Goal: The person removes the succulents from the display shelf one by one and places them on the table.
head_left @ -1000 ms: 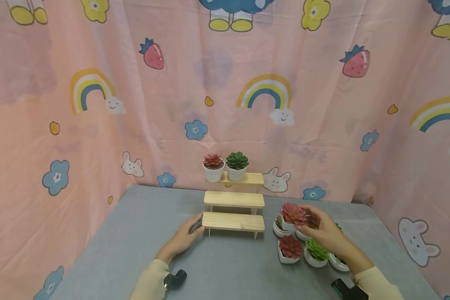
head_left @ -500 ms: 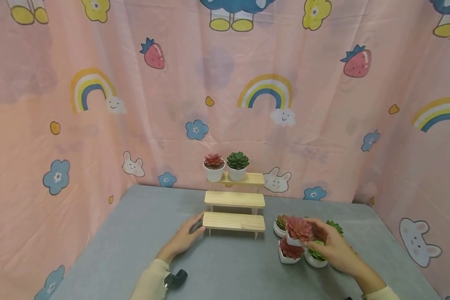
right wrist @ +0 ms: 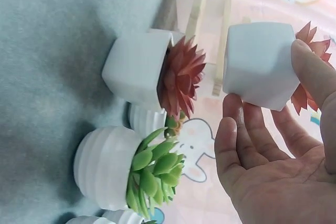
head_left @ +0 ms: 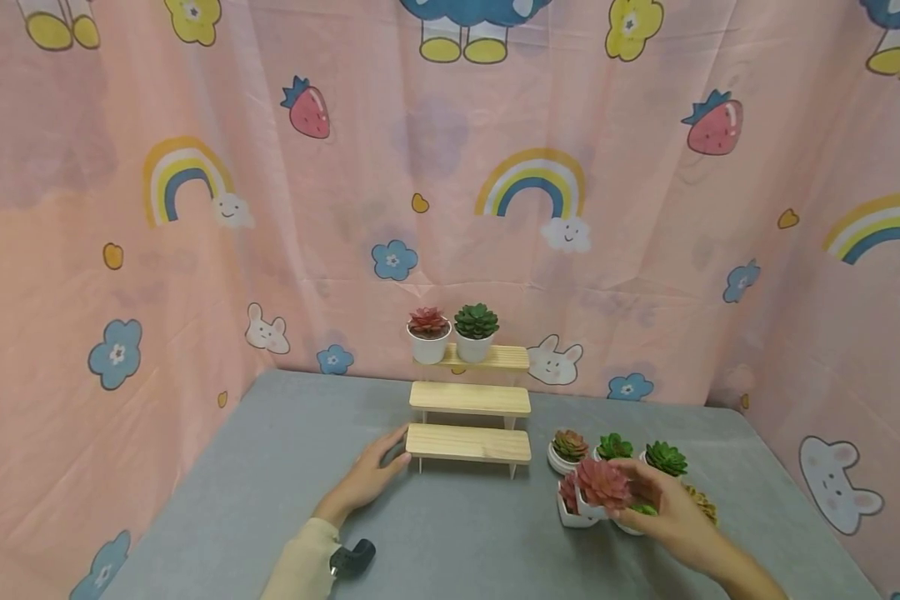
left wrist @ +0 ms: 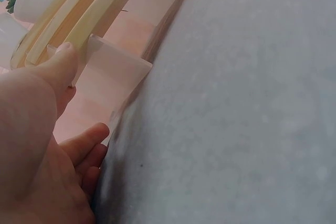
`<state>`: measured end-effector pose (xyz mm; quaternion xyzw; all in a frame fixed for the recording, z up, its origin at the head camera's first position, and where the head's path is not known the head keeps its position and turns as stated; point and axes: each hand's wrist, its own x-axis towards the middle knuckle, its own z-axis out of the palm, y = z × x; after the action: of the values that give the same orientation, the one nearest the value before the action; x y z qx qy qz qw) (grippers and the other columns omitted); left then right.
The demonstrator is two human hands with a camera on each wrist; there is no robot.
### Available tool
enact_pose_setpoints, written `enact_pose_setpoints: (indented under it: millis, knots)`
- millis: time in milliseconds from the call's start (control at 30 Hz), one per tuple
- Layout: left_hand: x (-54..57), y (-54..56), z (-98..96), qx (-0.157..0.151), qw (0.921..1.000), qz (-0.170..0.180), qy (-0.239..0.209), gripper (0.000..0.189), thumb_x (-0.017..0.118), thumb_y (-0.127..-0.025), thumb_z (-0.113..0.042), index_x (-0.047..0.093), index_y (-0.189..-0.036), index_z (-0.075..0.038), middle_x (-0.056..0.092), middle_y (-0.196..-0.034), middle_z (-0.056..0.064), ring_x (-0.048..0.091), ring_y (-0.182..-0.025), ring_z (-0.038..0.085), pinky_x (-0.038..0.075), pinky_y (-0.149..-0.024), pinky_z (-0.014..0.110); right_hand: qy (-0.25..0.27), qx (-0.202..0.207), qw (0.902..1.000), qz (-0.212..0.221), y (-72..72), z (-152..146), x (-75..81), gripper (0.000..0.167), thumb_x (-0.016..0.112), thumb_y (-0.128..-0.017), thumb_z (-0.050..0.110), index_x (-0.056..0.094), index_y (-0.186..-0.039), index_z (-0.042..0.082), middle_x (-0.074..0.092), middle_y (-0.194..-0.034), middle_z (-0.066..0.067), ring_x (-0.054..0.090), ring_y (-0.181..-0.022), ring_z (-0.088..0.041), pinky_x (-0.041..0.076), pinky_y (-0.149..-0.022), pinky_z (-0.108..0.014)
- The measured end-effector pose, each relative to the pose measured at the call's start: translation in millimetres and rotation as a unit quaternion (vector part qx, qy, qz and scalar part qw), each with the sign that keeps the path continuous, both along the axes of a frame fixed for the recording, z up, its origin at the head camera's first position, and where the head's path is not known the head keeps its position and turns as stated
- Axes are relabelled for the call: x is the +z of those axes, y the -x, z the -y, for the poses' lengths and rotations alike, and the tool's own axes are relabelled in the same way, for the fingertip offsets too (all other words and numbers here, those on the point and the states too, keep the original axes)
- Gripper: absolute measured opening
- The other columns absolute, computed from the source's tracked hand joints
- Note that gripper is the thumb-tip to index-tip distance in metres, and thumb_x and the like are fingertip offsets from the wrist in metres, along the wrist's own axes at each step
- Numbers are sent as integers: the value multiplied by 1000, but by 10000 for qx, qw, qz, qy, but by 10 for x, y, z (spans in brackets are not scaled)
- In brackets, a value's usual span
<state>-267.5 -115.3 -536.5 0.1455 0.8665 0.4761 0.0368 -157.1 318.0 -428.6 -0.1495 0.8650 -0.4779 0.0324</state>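
Red pot (head_left: 602, 487): hanging just above the table (head_left: 457, 533), well apart from the shelf (head_left: 468, 442) and right over the cluster of loose pots (head_left: 613, 450). Head view: showing the right hand (head_left: 671, 521) gripping it from the right, and the left hand (head_left: 367, 479) lying against the left end of the bottom step with the fingers nearly straight. Also showing two top pots (head_left: 428, 333) standing on the highest step, with both lower steps bare and several pots on the table to the right; judging by that, only a small share done and most left. Left wrist view: showing the left hand (left wrist: 37, 145) with its thumb pressing on a step of the shelf (left wrist: 89, 14), the other fingers loosely bent on the table (left wrist: 236, 103), gripping nothing. Right wrist view: showing the red pot (right wrist: 260, 64) being pinched between thumb and fingers (right wrist: 247, 129) of the right hand (right wrist: 273, 177), clear of a second red pot (right wrist: 139, 69) and a green pot (right wrist: 113, 166) standing beneath.
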Motion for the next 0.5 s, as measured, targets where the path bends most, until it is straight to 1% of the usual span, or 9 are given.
enact_pose_setpoints:
  millis: [33, 67, 133, 233, 300, 500]
  knots:
    - [-2, 2, 0, -8, 10000, -7, -7, 61, 57, -102, -43, 40, -157, -22, 40, -162, 12, 30, -152, 44, 19, -120, 72, 13, 51, 10000, 2, -8, -8, -15, 54, 71, -95, 12, 49, -139, -9, 64, -122, 3, 62, -102, 10, 56, -83, -18]
    - [-4, 2, -1, -13, 10000, -11, -9, 61, 57, -102, -43, 40, -157, -22, 40, -162, 12, 30, -151, 44, 19, -120, 72, 31, 119, 9999, -10, -15, -17, -30, 54, 71, -95, 12, 49, -139, -9, 64, -122, 4, 62, -103, 9, 56, -82, -18]
    - [-8, 3, -1, -20, 10000, -25, -27, 61, 57, -102, -43, 40, -157, -21, 40, -162, 13, 30, -151, 44, 19, -120, 72, 107, 303, 9995, -76, -32, -39, -63, 53, 70, -95, 10, 49, -139, -10, 64, -123, 13, 61, -104, 11, 56, -82, -18]
    - [-12, 3, 0, -5, 10000, -13, -41, 61, 58, -102, -43, 40, -157, -22, 40, -162, 12, 30, -151, 44, 19, -119, 73, 357, 659, 9971, -147, -63, -75, -115, 50, 67, -95, 3, 47, -137, -15, 61, -121, 28, 61, -105, 10, 56, -82, -18]
    - [-13, 2, 0, 6, 10000, -6, -41, 61, 58, -102, -43, 40, -157, -23, 40, -162, 12, 30, -151, 45, 19, -119, 73, 461, 813, 9956, -74, -79, -96, -143, 49, 65, -96, 1, 45, -137, -18, 58, -119, 35, 61, -105, 10, 55, -82, -17]
    - [-17, 6, -1, -7, 10000, -48, -4, 61, 57, -102, -43, 41, -157, -21, 41, -161, 12, 31, -151, 44, 20, -120, 71, 610, 1084, 9916, 343, -118, -149, -236, 51, 64, -98, 3, 41, -137, -20, 57, -121, 35, 62, -106, 9, 57, -83, -19]
